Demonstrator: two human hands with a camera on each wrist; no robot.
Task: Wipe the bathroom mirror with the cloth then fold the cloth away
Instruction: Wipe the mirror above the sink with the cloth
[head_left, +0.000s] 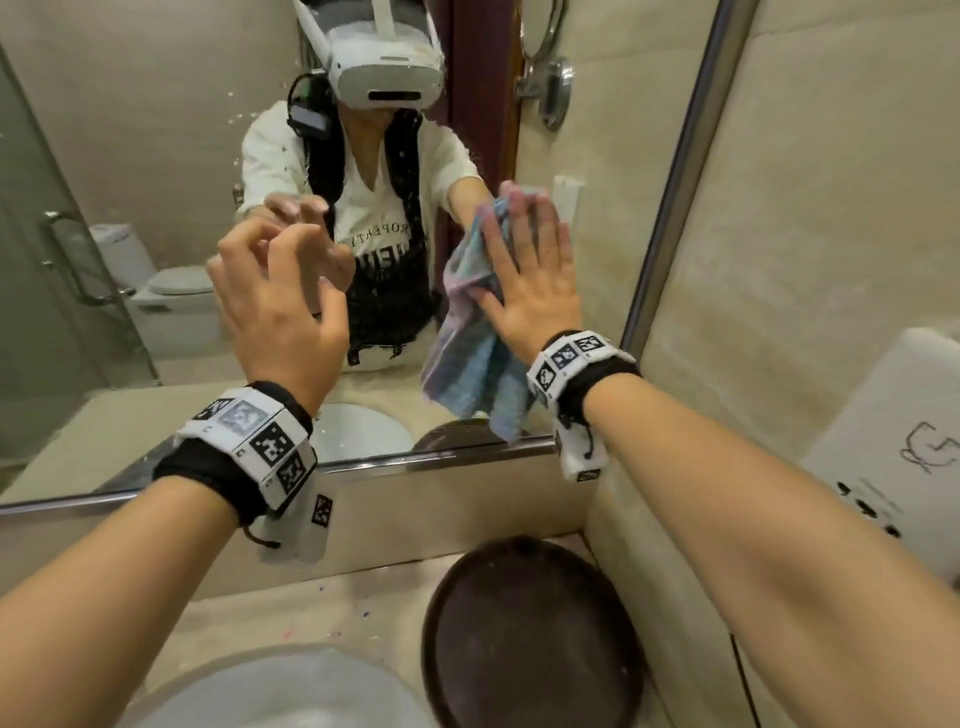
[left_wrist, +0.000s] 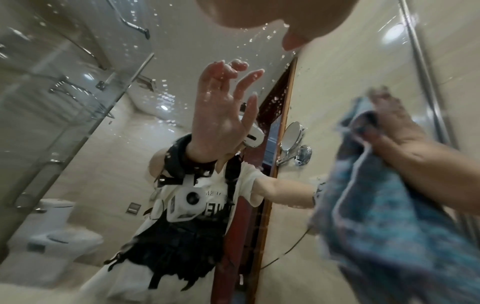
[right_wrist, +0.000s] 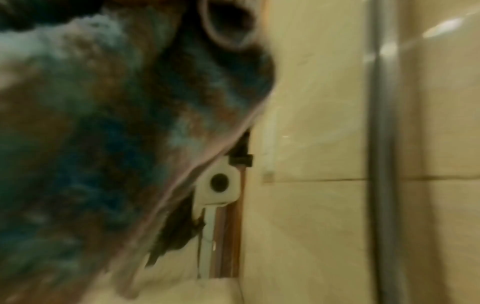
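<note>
The wall mirror (head_left: 156, 145) carries water droplets on its left part. My right hand (head_left: 530, 260) lies flat with straight fingers and presses a blue and pink cloth (head_left: 467, 364) against the glass near the mirror's right edge. The cloth's lower part hangs loose below the palm. My left hand (head_left: 280, 275) is raised close to the glass, left of the cloth, fingers loosely curled and holding nothing. The left wrist view shows the cloth (left_wrist: 384, 216) under the right hand (left_wrist: 400, 131). In the right wrist view the blurred cloth (right_wrist: 91, 144) fills the left half.
The mirror's metal frame runs along its bottom (head_left: 415, 462) and right side (head_left: 675, 208). Below on the stone counter lies a dark round tray (head_left: 530, 639) beside a white basin (head_left: 280, 691). A white box (head_left: 893, 457) stands at the right wall.
</note>
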